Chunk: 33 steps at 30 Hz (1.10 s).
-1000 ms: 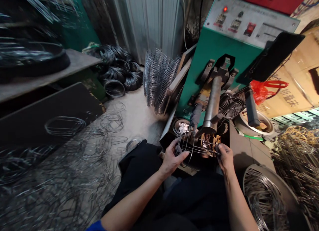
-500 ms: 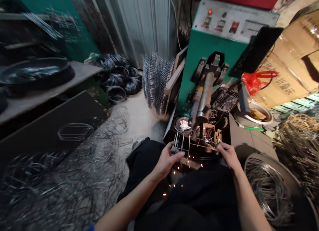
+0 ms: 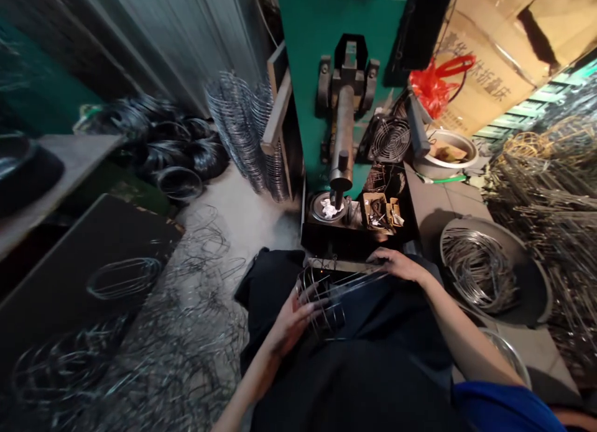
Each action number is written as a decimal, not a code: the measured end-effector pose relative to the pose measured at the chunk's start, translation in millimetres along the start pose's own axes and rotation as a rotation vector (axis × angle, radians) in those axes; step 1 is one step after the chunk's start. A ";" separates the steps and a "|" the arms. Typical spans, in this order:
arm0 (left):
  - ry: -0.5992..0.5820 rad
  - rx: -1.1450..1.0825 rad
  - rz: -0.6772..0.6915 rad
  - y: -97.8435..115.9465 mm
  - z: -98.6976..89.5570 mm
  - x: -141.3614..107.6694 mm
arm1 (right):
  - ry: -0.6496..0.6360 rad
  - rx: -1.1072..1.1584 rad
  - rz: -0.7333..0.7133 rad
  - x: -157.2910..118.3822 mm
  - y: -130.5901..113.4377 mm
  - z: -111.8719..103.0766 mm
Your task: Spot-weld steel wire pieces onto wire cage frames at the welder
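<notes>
Lap holds wire cage (image 3: 333,295), long axis lying left to right, my left hand (image 3: 291,320) gripping its round end, my right hand (image 3: 396,264) pinching its far rim, round pan (image 3: 532,276) of wire hoops to the right, black tray (image 3: 359,233) of scraps under green welder (image 3: 345,46) beyond.

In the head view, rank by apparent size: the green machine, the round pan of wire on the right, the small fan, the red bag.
1. Green machine
2. Pan of wire, though nearer the camera
3 and 4. Small fan and red bag look alike; unranked.
</notes>
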State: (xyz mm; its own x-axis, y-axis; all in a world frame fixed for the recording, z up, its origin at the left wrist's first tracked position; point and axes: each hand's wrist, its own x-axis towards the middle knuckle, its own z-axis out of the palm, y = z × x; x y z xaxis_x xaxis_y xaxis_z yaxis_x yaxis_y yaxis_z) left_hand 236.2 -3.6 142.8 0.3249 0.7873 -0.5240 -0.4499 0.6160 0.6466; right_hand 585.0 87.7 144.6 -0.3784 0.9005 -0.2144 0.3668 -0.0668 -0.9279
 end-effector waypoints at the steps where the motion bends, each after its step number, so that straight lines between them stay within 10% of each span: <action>1: 0.037 0.008 -0.011 -13.8 -1.8 -3.4 | -0.029 0.013 -0.003 -1.2 -2.5 -0.5; 5: 0.094 0.036 -0.015 -37.2 5.2 -6.2 | -0.043 0.122 0.015 -4.5 -15.9 -3.2; 16: 0.076 0.222 0.445 44.5 56.5 48.2 | 0.297 0.231 -0.096 36.0 -33.9 -29.6; 33: 0.134 0.273 0.519 61.5 70.3 82.7 | 0.282 0.188 0.019 83.5 -45.1 -41.8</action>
State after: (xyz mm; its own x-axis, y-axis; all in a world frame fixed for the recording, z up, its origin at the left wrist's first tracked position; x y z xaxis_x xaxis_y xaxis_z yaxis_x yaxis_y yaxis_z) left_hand 293.9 101.2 178.2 0.0044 0.9878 -0.1554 -0.2861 0.1501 0.9464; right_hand 572.4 183.9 181.3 -0.1130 0.9801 -0.1633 0.1986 -0.1387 -0.9702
